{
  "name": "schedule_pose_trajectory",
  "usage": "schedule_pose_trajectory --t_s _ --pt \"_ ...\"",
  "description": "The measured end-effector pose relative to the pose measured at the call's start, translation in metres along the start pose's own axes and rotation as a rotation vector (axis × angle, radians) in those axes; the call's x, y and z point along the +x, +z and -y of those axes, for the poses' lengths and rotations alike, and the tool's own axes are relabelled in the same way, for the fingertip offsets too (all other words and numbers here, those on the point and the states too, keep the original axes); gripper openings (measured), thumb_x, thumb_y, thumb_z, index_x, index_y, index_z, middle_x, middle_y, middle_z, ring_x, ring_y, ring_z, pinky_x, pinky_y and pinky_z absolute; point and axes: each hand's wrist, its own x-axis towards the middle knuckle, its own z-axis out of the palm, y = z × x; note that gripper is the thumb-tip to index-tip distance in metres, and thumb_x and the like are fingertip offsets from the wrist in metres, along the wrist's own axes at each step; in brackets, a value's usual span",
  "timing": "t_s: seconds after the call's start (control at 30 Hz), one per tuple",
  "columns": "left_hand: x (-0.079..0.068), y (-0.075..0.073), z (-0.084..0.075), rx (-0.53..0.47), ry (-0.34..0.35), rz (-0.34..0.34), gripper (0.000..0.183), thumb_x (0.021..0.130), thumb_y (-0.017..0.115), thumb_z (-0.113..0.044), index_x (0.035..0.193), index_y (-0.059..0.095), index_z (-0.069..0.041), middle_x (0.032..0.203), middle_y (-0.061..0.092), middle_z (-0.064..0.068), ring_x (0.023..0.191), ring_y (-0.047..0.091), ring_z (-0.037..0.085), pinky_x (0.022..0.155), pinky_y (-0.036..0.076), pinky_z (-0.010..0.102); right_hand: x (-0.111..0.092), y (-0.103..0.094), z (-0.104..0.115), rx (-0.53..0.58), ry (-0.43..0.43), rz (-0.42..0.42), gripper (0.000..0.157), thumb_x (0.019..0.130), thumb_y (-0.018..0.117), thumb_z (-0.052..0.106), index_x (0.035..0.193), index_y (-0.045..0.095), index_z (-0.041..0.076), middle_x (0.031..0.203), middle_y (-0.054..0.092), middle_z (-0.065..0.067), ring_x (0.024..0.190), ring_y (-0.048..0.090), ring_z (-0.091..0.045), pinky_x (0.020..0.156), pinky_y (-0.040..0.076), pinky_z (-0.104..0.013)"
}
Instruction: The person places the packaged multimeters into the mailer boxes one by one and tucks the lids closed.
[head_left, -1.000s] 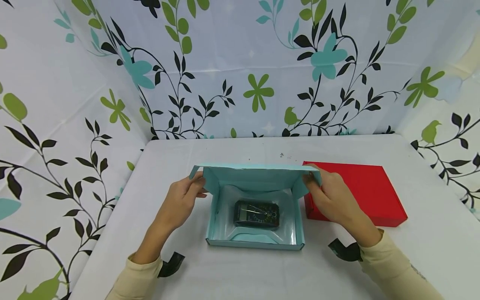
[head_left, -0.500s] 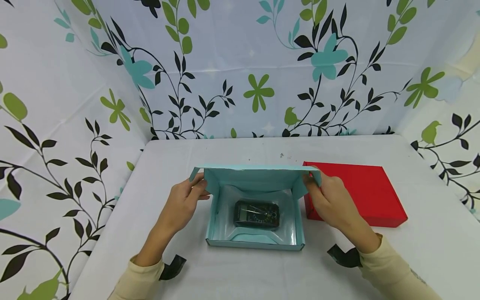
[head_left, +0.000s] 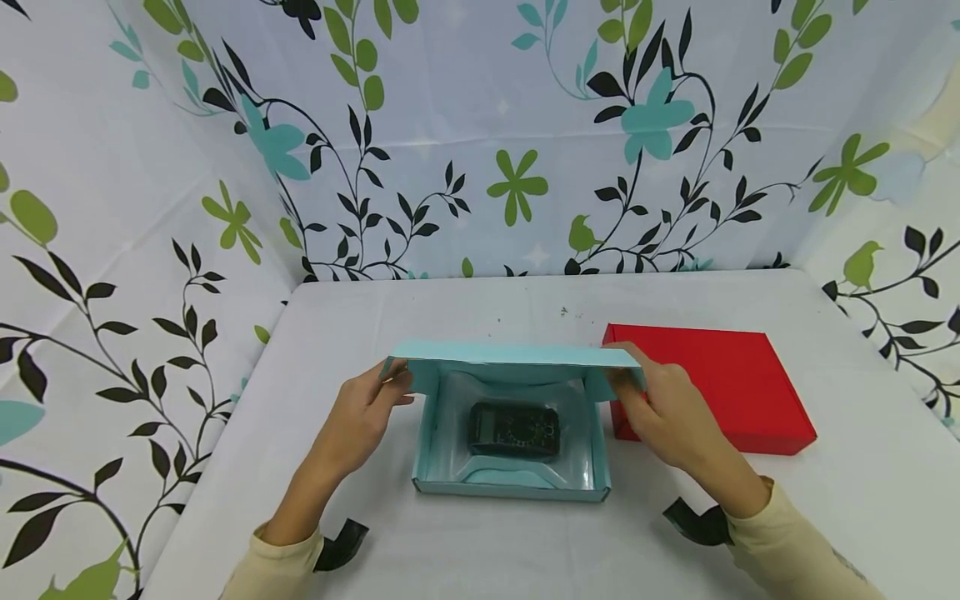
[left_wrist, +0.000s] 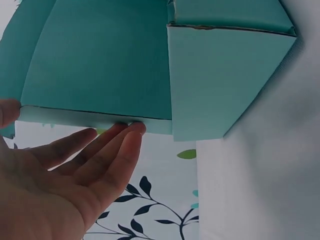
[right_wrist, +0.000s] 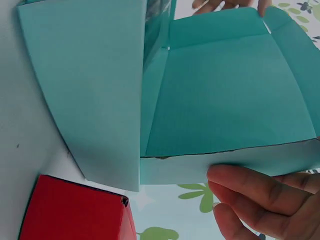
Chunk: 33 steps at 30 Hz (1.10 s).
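A light blue cardboard box (head_left: 512,490) lies with its lid (head_left: 517,354) raised and tilted over the back part. Inside it, a black multimeter (head_left: 514,429) with a dial and a small screen sits on clear plastic. My left hand (head_left: 365,414) holds the lid's left end; in the left wrist view the thumb is at the flap's corner and fingertips touch the side flap (left_wrist: 90,116). At the other end my right hand (head_left: 671,408) grips the lid, several fingers against the right side flap (right_wrist: 175,170). The right thumb is hidden in the right wrist view.
A red box (head_left: 712,383) lies right of the blue box, partly behind my right hand. Both stand on a white-covered table (head_left: 337,317). Patterned cloth (head_left: 517,100) hangs behind and at the sides. Black straps (head_left: 341,546) stick out at both cuffs.
The lid has tilted forward and down towards me, so more of its top face shows. Both hands have lowered slightly with it. The box base and red box have stayed in place.
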Motion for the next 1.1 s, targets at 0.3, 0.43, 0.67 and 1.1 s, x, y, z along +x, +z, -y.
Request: schedule_pose_trajectory --t_s 0.3,0.43,0.67,1.1 --pt "-0.008 -0.013 -0.003 -0.017 0.271 -0.103 0.044 0.101 0.057 -0.008 0.145 0.06 -0.009 0.136 0.064 0.003 0.117 0.064 0.023 0.1 0.05 0.028 -0.008 -0.001 -0.001 -0.051 -0.027 0.064 0.042 0.095 0.07 0.008 0.135 0.06 0.012 0.099 0.074 0.002 0.076 0.068 -0.01 0.067 0.059 -0.037" --pt "-0.013 -0.016 -0.011 -0.006 0.352 -0.149 0.042 0.099 0.059 -0.005 0.14 0.065 -0.008 0.122 0.069 0.0 0.105 0.067 0.021 0.095 0.051 0.027 -0.011 -0.001 0.0 -0.048 -0.023 0.079 0.043 0.095 0.07 0.008 0.136 0.06 0.015 0.091 0.071 0.006 0.063 0.059 -0.003 0.063 0.055 -0.033" --pt "-0.017 -0.015 -0.02 0.02 0.349 -0.193 0.033 0.1 0.062 -0.001 0.131 0.071 -0.009 0.11 0.071 -0.002 0.096 0.069 0.018 0.082 0.052 0.024 -0.016 -0.002 0.0 -0.04 -0.015 0.103 0.048 0.093 0.073 0.007 0.138 0.059 0.016 0.105 0.073 0.003 0.068 0.063 -0.005 0.062 0.055 -0.03" --pt "-0.026 -0.015 -0.025 0.032 0.33 -0.194 0.028 0.1 0.062 0.0 0.123 0.075 -0.01 0.101 0.073 -0.003 0.09 0.07 0.016 0.079 0.052 0.024 -0.032 -0.009 0.005 -0.118 -0.005 0.104 0.07 0.086 0.084 0.015 0.15 0.055 0.016 0.119 0.071 0.004 0.078 0.065 -0.008 0.062 0.056 -0.029"
